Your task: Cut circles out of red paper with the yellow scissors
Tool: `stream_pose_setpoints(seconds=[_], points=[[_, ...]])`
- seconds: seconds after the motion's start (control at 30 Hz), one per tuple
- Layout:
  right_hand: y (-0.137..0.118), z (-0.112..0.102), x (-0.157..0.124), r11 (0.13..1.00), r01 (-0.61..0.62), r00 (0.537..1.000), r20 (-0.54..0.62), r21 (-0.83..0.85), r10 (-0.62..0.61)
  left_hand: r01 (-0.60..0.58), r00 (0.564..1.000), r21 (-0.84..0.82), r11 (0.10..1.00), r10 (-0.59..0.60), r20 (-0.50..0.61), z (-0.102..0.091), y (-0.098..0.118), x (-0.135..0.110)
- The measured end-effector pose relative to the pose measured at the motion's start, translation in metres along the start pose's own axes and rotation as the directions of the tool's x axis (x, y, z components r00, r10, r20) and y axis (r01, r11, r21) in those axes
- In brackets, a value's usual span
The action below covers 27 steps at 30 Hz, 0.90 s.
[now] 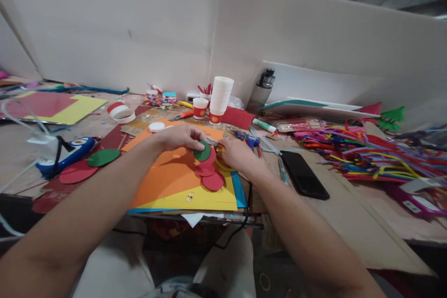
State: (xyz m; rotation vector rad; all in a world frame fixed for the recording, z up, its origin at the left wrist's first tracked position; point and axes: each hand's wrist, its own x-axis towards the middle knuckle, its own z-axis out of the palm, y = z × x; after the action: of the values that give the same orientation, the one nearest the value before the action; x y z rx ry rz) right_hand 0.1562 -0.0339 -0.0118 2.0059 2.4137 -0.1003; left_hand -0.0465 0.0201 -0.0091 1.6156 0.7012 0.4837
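My left hand pinches a small green paper circle over a stack of orange and yellow paper sheets. A red circle peeks out behind the green one, and two more red paper circles lie just below it. My right hand is closed around a pair of scissors whose blades meet the green circle's edge. Both hands are close together above the sheets.
A black phone lies to the right of the sheets. Beyond it is a heap of coloured pipe cleaners. A stack of white cups, a bottle and tape rolls stand behind. Green and red circles and a blue tool lie left.
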Motion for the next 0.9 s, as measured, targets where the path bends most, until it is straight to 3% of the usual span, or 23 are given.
stream_pose_setpoints(seconds=[0.17,0.3,0.43,0.53,0.6,0.7,0.8,0.9], points=[[0.004,0.000,0.000,1.000,0.011,1.000,-0.026,0.009,-0.011,0.018,0.999,0.161,0.987,-0.026,0.048,0.010,0.001,0.000],[0.007,0.001,0.005,0.998,0.023,0.995,-0.096,0.060,-0.017,0.047,0.998,0.196,0.980,-0.056,0.040,0.005,-0.002,0.000],[0.006,-0.001,0.021,0.992,0.068,0.987,-0.154,0.110,-0.051,0.033,0.999,0.107,0.994,-0.031,-0.020,-0.011,-0.002,-0.001],[0.002,-0.003,0.041,0.987,0.110,0.980,-0.175,0.113,-0.090,-0.010,0.990,-0.058,0.998,0.001,-0.144,-0.022,-0.002,-0.001],[-0.003,-0.002,0.057,0.988,0.111,0.980,-0.174,0.106,-0.092,-0.062,0.957,-0.180,0.982,0.008,-0.289,-0.025,-0.002,0.001],[-0.011,0.002,0.079,0.993,0.077,0.988,-0.139,0.088,-0.064,-0.170,0.869,-0.344,0.924,-0.024,-0.493,-0.026,0.000,0.005],[-0.018,0.010,0.094,0.997,0.030,0.995,-0.094,0.066,-0.024,-0.255,0.801,-0.432,0.865,-0.062,-0.596,-0.026,0.001,0.007],[-0.019,0.015,0.100,0.997,-0.019,0.997,-0.070,0.069,0.023,-0.295,0.767,-0.451,0.842,-0.073,-0.637,-0.027,0.001,0.008]])
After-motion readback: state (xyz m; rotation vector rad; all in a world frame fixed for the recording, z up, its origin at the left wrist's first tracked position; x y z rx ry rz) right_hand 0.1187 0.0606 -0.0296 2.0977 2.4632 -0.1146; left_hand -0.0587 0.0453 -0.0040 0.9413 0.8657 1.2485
